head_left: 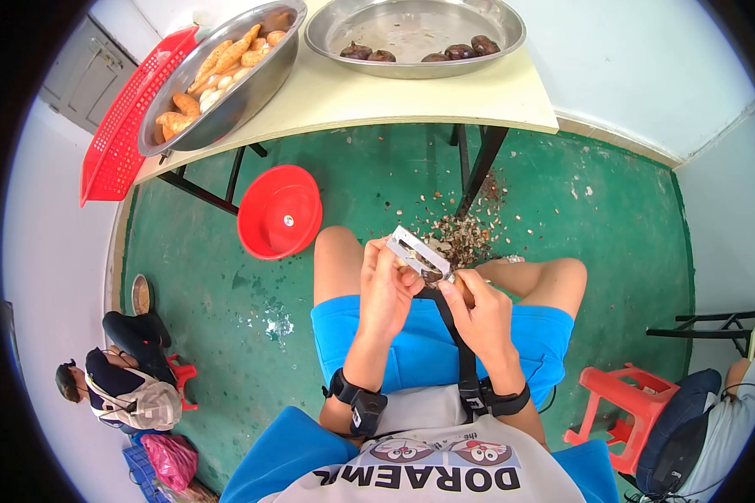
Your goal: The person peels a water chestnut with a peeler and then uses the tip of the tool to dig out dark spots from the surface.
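Note:
Above my lap, my left hand (pixel 386 289) is closed on a metal peeler (pixel 417 251) with a wide slotted head. My right hand (pixel 480 312) is closed close beside it, fingers bent around a small dark piece (pixel 432 276) that shows at the peeler's lower end. Most of that piece is hidden by the peeler and my fingers. Several dark round vegetables (pixel 460 52) lie in a wide metal tray (pixel 415 70) on the table. A metal basin (pixel 268 96) to its left holds orange and pale peeled roots (pixel 226 63).
The pale table (pixel 352 105) stands ahead, with a red perforated basket (pixel 117 142) at its left end. On the green floor are a red basin (pixel 280 212) and scattered peelings (pixel 466 239). One person (pixel 126 369) sits far left; another (pixel 696 427) is at right beside a red stool (pixel 625 402).

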Demonstrator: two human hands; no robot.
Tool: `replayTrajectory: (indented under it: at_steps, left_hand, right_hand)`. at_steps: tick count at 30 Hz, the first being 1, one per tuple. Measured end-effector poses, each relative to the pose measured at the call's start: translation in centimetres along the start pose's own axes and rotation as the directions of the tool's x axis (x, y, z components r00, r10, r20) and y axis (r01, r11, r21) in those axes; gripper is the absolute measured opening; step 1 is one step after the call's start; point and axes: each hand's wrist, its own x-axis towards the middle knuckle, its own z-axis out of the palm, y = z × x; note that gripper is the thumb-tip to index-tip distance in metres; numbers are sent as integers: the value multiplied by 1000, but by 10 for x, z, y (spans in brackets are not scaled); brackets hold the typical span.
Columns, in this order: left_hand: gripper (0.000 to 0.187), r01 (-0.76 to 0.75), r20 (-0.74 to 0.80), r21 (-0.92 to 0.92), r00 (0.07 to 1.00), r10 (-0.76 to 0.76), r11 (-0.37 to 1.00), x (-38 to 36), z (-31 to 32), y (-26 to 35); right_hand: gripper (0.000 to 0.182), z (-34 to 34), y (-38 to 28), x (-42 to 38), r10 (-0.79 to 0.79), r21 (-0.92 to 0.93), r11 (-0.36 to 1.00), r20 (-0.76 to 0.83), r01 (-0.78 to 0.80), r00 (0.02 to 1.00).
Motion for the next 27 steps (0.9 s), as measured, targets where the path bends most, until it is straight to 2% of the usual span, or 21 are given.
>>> replayTrajectory:
  at_steps: [3,7,18,20,27]
  left_hand:
    - [8,-72,0,37,997,72,997,0,1,-1]
    - [9,-176,8,77,984,176,981,-1,6,-1]
    - [11,-220,66,105,975,214,970,5,5,-6]
    - [11,-227,66,118,973,220,967,5,4,-6]
    - [7,-251,136,192,964,228,949,7,-2,-10]
  right_hand:
    - [24,-1,2,-1,-13,-23,1000,26,14,1000]
    - [25,0,-1,-3,42,36,998,69,-44,997]
    - [28,5,-4,-3,152,75,985,79,-158,985]
    - [29,8,-5,-4,179,150,971,62,-186,982]
    - [30,12,-8,-3,240,202,945,101,-256,965]
